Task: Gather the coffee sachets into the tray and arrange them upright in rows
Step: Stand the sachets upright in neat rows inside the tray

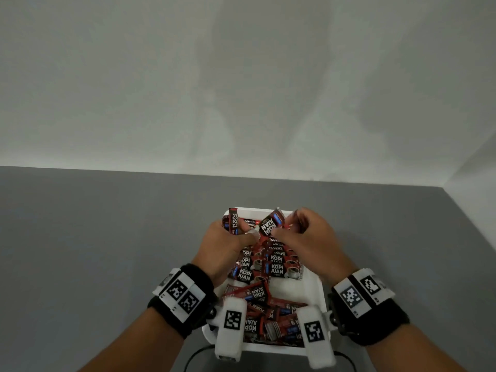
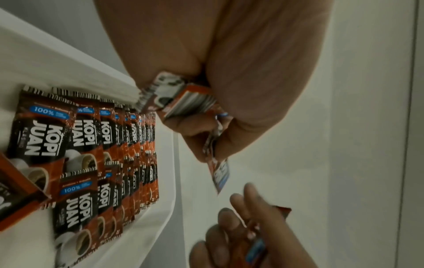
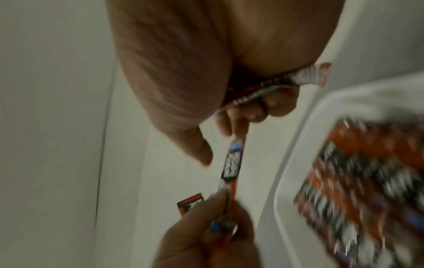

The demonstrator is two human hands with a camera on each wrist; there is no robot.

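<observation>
One white tray (image 1: 314, 284) on a grey table (image 1: 107, 237); two rows of sachets (image 2: 128, 156) stand in it, a loose heap (image 1: 268, 312) nearer, too many to count; left hand (image 1: 228, 242) grips several sachets, right hand (image 1: 308, 237) too; both pinch one sachet (image 1: 271, 225) between them above the tray.

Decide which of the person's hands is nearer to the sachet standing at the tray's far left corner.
Left. The left hand grips the sachet at the tray's far left corner; the right hand holds other sachets further right.
</observation>
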